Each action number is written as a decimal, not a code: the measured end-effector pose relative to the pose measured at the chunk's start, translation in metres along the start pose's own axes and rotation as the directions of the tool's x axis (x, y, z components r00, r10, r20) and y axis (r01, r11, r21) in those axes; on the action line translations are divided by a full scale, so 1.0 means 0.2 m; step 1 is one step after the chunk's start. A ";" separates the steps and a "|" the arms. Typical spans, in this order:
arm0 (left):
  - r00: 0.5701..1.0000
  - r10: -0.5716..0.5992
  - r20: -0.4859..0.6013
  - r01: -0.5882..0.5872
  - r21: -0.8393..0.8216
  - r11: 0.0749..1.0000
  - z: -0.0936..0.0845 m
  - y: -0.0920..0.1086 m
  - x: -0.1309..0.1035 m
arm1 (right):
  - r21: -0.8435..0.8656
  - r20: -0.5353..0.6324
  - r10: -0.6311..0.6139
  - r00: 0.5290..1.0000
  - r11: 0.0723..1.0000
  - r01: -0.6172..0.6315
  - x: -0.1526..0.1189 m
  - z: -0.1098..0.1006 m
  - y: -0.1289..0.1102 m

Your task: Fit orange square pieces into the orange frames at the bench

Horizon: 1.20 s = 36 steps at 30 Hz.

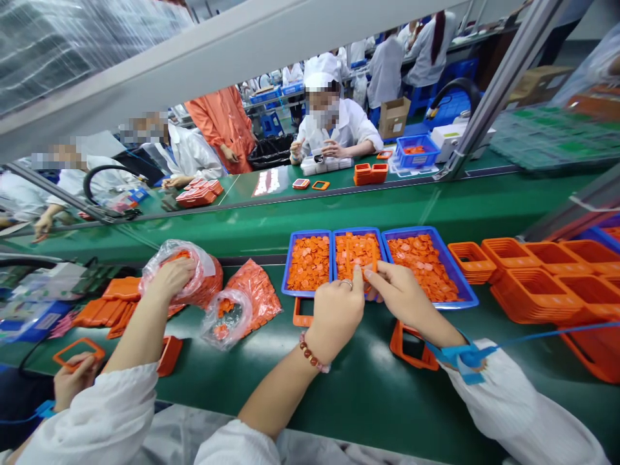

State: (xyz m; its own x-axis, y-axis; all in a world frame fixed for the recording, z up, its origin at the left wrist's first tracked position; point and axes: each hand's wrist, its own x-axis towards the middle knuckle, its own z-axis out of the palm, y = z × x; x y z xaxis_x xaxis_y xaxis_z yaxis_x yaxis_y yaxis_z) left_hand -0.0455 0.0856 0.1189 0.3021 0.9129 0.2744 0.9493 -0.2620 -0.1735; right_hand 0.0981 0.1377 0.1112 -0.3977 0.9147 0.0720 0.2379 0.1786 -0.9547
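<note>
An orange plastic frame [374, 250] stands tilted in front of the middle blue tray [333, 271] and blends with the orange pieces behind it. My right hand [400, 294] pinches the right side of this frame between thumb and fingers. At its lower left, my left hand [336, 313] is closed on the frame, the index finger pointing up along it; any small piece under the fingertips is hidden. Small flat orange pieces [309, 263] fill the trays. Beneath my right wrist lies another orange frame [411, 349], and one more frame [301, 316] shows beside my left hand.
Stacked orange frames [533, 294] stand at the right. On the left, a co-worker's hand [174, 278] reaches into a plastic bag [210, 284]; their other hand [77, 378] holds a frame. An opened bag [256, 294] lies between us. A blue wrist cord [527, 332] trails right.
</note>
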 end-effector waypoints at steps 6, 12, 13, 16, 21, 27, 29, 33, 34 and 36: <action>1.000 -0.012 -0.022 0.013 0.041 0.999 0.03 0.03 0.00 | -0.149 -0.064 -0.028 0.998 0.989 0.018 0.00 0.01 0.00; 0.965 0.006 -0.262 -0.058 -0.194 0.979 0.06 -0.04 -0.01 | 0.106 0.044 0.032 0.999 0.994 -0.036 0.00 -0.04 -0.02; 0.953 -0.007 -0.301 -0.078 -0.267 0.960 0.06 -0.06 -0.01 | 0.146 0.067 0.036 0.997 0.988 -0.045 0.00 -0.05 -0.03; 0.928 -0.063 -0.367 -0.124 -0.464 0.877 0.06 -0.10 0.00 | 0.216 0.112 0.046 0.993 0.974 -0.069 -0.01 -0.06 -0.04; 0.916 -0.139 -0.377 -0.133 -0.610 0.781 0.06 -0.11 0.01 | 0.238 0.129 0.035 0.991 0.969 -0.065 -0.01 -0.07 -0.05; 0.915 -0.131 -0.381 -0.140 -0.605 0.784 0.05 -0.10 0.00 | 0.243 0.132 0.025 0.991 0.968 -0.057 -0.02 -0.08 -0.06; 0.913 -0.134 -0.386 -0.146 -0.616 0.774 0.05 -0.10 0.00 | 0.241 0.135 0.024 0.991 0.969 -0.056 -0.02 -0.08 -0.06; 0.910 -0.138 -0.391 -0.148 -0.618 0.772 0.05 -0.10 0.00 | 0.233 0.136 0.016 0.991 0.971 -0.048 -0.02 -0.07 -0.06; 0.908 -0.134 -0.396 -0.149 -0.606 0.782 0.04 -0.10 0.00 | 0.229 0.134 0.014 0.991 0.972 -0.045 -0.02 -0.07 -0.06; 0.902 -0.118 -0.416 -0.150 -0.557 0.817 0.04 -0.10 -0.01 | 0.213 0.130 0.007 0.991 0.976 -0.035 -0.02 -0.07 -0.05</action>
State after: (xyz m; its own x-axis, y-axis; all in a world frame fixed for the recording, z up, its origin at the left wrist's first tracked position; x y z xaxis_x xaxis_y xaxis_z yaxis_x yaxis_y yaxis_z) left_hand -0.0654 0.0921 0.1152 0.1962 0.7239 0.6615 0.7786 -0.5251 0.3437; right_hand 0.1103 0.1371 0.1254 -0.5080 0.8609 0.0273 0.0575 0.0655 -0.9962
